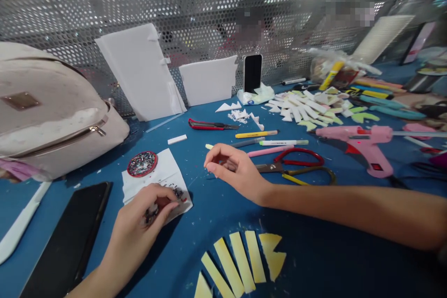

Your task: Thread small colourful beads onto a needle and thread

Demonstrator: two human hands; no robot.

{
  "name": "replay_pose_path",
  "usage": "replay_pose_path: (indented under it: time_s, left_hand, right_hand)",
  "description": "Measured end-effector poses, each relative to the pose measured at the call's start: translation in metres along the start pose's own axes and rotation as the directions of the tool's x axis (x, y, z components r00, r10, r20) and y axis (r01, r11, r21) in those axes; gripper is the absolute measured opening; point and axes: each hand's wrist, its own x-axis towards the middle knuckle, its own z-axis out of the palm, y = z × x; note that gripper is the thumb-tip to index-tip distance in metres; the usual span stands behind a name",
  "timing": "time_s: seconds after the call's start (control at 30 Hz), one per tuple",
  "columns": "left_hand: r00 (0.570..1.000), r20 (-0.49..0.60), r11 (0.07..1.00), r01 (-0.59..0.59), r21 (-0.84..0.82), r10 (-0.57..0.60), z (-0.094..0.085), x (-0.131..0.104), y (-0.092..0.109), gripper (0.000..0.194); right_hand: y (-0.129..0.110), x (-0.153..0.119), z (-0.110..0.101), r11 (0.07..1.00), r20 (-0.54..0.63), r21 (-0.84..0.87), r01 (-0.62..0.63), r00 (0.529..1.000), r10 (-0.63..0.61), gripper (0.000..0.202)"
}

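My left hand (pixel 146 219) is closed in a loose pinch over the near edge of a white paper sheet (pixel 169 160). Small dark beads (pixel 179 193) lie on the paper by its fingertips, and more dark specks show inside the curl of the fingers. A round red-rimmed dish (pixel 142 164) of mixed beads sits on the sheet's far part. To the right, my right hand (pixel 239 172) is raised over the blue table, thumb and forefinger pinched together. What either pinch holds is too small to make out. A faint thin line shows between the hands.
Yellow cut strips (pixel 232 260) lie in front. Scissors (pixel 279 167), markers, a red box cutter (pixel 209 124) and a pink glue gun (pixel 363 142) lie beyond and right. A black phone (pixel 70 237) and a backpack (pixel 52 111) are left; white foam boards (pixel 139 74) lean behind.
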Motion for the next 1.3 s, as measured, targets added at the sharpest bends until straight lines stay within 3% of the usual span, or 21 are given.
replay_pose_path:
  time_s: [0.07, 0.23, 0.37, 0.6, 0.7, 0.8, 0.87, 1.0, 1.17, 1.3]
  left_hand:
    - [1.0, 0.005, 1.0, 0.005, -0.006, -0.005, 0.0, 0.0, 0.001, 0.008]
    - [0.998, 0.038, 0.999, -0.039, -0.001, 0.039, -0.001, 0.002, 0.005, 0.009]
    - [0.982, 0.067, 0.984, -0.177, -0.006, 0.177, 0.0, 0.003, 0.006, 0.009]
    - [0.913, 0.106, 0.917, -0.398, 0.023, 0.393, 0.005, -0.005, 0.006, 0.017]
    - [0.921, 0.077, 0.923, -0.385, 0.019, 0.382, 0.004, -0.004, 0.009, 0.015]
    - [0.951, 0.074, 0.953, -0.302, 0.032, 0.299, 0.0, 0.003, 0.008, 0.009]
    - [0.972, 0.097, 0.973, -0.221, 0.071, 0.214, -0.004, 0.007, 0.001, 0.003]
    - [0.99, 0.124, 0.97, -0.1, 0.223, 0.074, -0.009, 0.011, -0.018, 0.01]
    - [0.98, 0.199, 0.972, -0.073, 0.224, 0.028, -0.007, 0.009, -0.023, 0.012]
    - [0.983, 0.18, 0.98, -0.074, 0.182, 0.04, -0.005, 0.007, -0.016, 0.009]
  right_hand:
    - [0.0, -0.001, 0.0, 0.995, 0.031, -0.096, 0.037, 0.999, -0.035, 0.009]
    - [0.0, -0.004, 0.001, 0.938, 0.229, -0.28, 0.206, 0.963, -0.144, 0.03]
    - [0.002, -0.006, 0.001, 0.902, 0.415, -0.303, 0.308, 0.894, -0.166, 0.029]
    - [0.004, -0.005, 0.002, 0.822, 0.563, -0.31, 0.477, 0.789, -0.245, 0.01]
    - [0.003, -0.005, 0.002, 0.822, 0.548, -0.308, 0.48, 0.795, -0.259, 0.008]
    - [0.001, -0.005, 0.001, 0.834, 0.516, -0.329, 0.443, 0.824, -0.235, 0.007]
    - [0.0, -0.006, 0.001, 0.851, 0.488, -0.334, 0.405, 0.847, -0.212, 0.006]
    - [-0.001, -0.006, 0.0, 0.887, 0.444, -0.314, 0.339, 0.878, -0.178, 0.005]
    - [0.002, -0.006, 0.0, 0.896, 0.438, -0.297, 0.329, 0.881, -0.178, 0.006]
    - [0.002, -0.005, 0.0, 0.903, 0.444, -0.294, 0.314, 0.881, -0.162, 0.008]
